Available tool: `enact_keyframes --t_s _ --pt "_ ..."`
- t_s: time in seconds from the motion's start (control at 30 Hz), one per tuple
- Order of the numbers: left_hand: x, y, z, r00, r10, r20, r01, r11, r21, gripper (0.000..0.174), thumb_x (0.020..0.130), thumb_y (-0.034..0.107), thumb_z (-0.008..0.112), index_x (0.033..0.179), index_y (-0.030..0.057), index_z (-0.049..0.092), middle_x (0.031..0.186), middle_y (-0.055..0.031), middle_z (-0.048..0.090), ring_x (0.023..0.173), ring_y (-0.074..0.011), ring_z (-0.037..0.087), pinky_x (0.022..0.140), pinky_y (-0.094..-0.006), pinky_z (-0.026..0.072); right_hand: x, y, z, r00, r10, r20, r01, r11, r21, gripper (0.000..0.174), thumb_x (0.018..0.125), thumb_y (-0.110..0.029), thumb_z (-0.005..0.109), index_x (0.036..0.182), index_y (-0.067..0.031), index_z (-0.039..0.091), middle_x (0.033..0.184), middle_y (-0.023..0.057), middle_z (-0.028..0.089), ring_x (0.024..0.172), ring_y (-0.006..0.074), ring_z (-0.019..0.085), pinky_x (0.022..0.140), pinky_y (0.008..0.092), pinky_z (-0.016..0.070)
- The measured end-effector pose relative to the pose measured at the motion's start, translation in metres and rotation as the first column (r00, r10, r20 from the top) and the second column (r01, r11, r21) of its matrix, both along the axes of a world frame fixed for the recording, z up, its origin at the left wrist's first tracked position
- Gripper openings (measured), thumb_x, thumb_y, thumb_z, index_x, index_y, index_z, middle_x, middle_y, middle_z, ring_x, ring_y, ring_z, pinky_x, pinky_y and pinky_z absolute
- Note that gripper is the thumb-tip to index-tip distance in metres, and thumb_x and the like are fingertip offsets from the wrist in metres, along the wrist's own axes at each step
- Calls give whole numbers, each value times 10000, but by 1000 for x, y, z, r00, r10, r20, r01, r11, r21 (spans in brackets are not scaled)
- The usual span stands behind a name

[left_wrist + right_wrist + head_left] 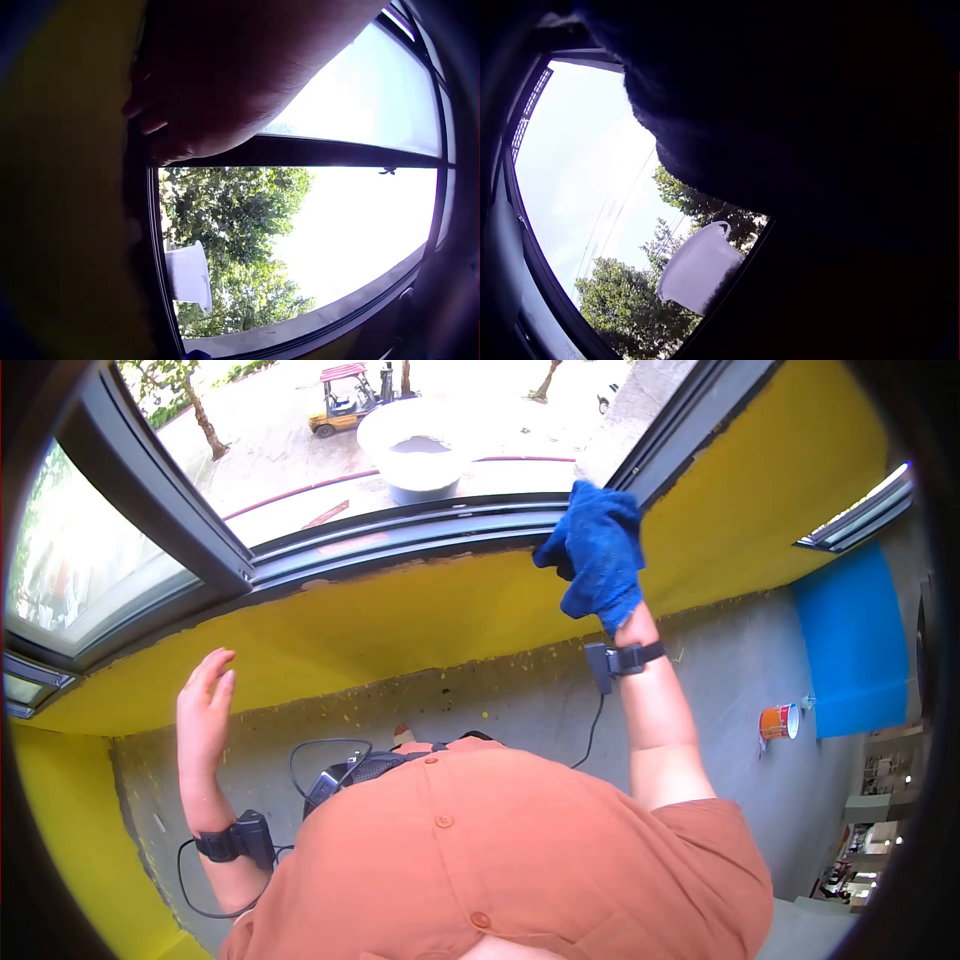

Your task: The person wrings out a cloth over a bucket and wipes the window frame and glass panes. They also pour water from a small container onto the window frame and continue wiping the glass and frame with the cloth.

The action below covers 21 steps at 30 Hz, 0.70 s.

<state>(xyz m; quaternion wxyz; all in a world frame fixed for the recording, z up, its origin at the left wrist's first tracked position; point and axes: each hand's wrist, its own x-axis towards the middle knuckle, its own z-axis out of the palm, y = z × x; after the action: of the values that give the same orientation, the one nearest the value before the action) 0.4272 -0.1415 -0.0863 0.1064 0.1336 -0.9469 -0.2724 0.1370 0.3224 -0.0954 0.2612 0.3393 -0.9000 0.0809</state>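
Head view showed a blue cloth (598, 545) between one and two o'clock, draped over the person's right hand (632, 622) at the lower corner of a window, overlapping its metal track (400, 541). That hand's fingers were hidden, and the right wrist view was too dark to help, so I could not tell how firmly they gripped. Near nine o'clock, the left hand (204, 705) hung with fingers loosely bent and held nothing. Beyond the track, between eleven and twelve, stood a white plastic bucket (425, 487), well apart from both hands. To my mind, a wide sweep leftward along the track could have knocked it over, the left hand being too far off to steady it. The chipped edge of the yellow wall (480, 595) seemed apt to snag loose folds and drag the cloth free; the cable (597, 730) below the right wrist might also have caught during a long reach.
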Motion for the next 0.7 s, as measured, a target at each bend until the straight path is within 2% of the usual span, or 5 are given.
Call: enact_keyframes --t_s 0.13,0.3,0.43,0.63,0.7 --pt "14 -17 -4 982 167 90 -180 970 164 263 1004 128 608 1230 13 675 1181 -124 712 1095 -217 662 960 -314 500 9 -42 9 946 -263 -190 302 929 215 131 741 -113 640 829 -17 645 829 230 621 824 398 620 759 450 501" --pt "-1 -22 -8 995 24 101 -40 987 157 258 992 117 611 1213 -2 674 1191 -155 709 1106 -260 667 969 -333 503 11 -83 -10 936 -234 -264 263 961 80 135 718 -108 641 826 -28 650 877 227 646 890 395 640 800 453 518" --pt "-18 -20 -7 994 -75 78 62 986 155 261 977 108 618 1205 -6 673 1208 -179 703 1119 -299 674 980 -351 504 20 -125 -27 965 -68 -255 12 976 -215 248 579 -74 668 823 -54 631 892 174 618 903 370 598 825 431 504" --pt "-29 -34 -7 991 -129 39 120 975 185 263 980 112 620 1210 -3 675 1204 -168 706 1113 -286 675 979 -346 503 61 -208 -18 977 209 30 -171 865 -472 283 580 2 711 843 -73 640 835 120 588 877 307 600 791 383 505" --pt "-27 -39 -1 994 -100 35 91 978 189 262 991 109 611 1221 1 674 1192 -145 710 1101 -248 669 973 -327 501 82 -221 20 837 528 143 -338 706 -622 326 598 -33 769 884 -55 613 809 89 549 854 284 591 759 361 504"
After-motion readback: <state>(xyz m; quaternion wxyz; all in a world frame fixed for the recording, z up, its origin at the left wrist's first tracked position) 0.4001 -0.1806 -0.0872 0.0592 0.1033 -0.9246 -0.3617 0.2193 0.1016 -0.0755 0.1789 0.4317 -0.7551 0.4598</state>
